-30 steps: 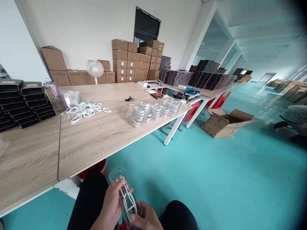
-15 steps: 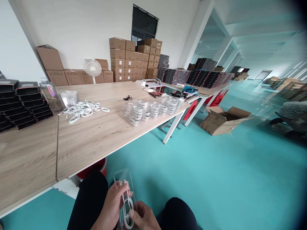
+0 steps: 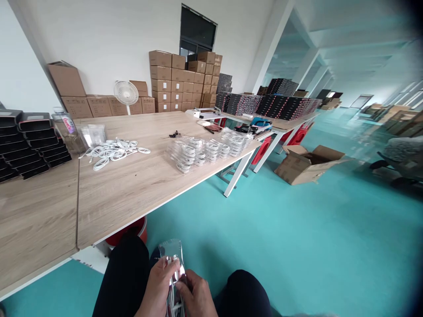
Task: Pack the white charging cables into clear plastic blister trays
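Low over my lap, my left hand [image 3: 162, 276] is closed round a clear plastic bag [image 3: 172, 248] and a coiled white charging cable [image 3: 172, 286], thumb on top near the cable's plugs. My right hand [image 3: 196, 294] pinches the bag's right side just below, beside the coil. Whether the whole cable lies inside the bag, I cannot tell; fingers and the frame's lower edge hide part of it. On the table [image 3: 132, 193] lie a loose pile of white cables [image 3: 115, 152] and several bagged cables [image 3: 211, 149] near the right edge.
Stacked black boxes [image 3: 29, 145], a bottle [image 3: 66, 127] and clear plastic sleeves [image 3: 92, 134] stand at the table's left. Small black pieces [image 3: 174, 134] lie farther back. A red bucket [image 3: 139, 231] is under the table edge. An opened carton [image 3: 307, 165] sits on the floor.
My right hand has moved up along the bag, closer to my left fingers. The bag's top has tilted and shifted slightly down, and the cable loop is now more covered by my hands.
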{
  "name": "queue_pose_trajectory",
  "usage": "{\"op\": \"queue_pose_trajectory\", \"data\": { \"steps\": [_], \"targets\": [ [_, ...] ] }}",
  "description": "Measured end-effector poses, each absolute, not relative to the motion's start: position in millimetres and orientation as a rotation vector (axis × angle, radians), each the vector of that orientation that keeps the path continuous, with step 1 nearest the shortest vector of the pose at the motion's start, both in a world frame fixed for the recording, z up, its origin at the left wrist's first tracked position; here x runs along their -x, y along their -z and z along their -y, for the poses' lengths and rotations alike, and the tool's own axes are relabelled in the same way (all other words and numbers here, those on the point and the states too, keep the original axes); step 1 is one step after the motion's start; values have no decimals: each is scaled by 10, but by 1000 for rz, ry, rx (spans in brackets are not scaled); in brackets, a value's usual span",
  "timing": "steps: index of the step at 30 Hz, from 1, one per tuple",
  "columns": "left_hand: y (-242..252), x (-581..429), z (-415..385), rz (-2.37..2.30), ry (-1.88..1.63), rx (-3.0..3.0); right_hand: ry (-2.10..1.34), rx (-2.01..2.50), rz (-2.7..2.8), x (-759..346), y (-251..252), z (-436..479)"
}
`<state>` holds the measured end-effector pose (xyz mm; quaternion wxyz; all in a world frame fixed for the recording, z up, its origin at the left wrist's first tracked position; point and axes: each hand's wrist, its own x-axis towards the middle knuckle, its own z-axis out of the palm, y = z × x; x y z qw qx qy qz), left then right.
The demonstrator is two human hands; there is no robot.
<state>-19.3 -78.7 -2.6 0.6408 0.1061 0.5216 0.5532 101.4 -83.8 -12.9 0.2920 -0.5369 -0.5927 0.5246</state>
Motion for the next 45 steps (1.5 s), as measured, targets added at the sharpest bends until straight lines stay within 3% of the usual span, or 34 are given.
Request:
{"op": "queue_pose_trajectory", "data": {
  "steps": [6,16,26,45],
  "targets": [
    [190,312,745,-1072,-1170,-151,-1527,1415,1419,-1005,213,801],
    [-21,523,689,-839,-1154,-81,-2016,884,748,-1139,377,927],
    [2,333,804,-920,-1311,-292,-1973,812,748,-1058,87,899],
    [-226,377,723,-823,-1363,-332,-1829,845,695,-1013,142,798]
  ]
}}
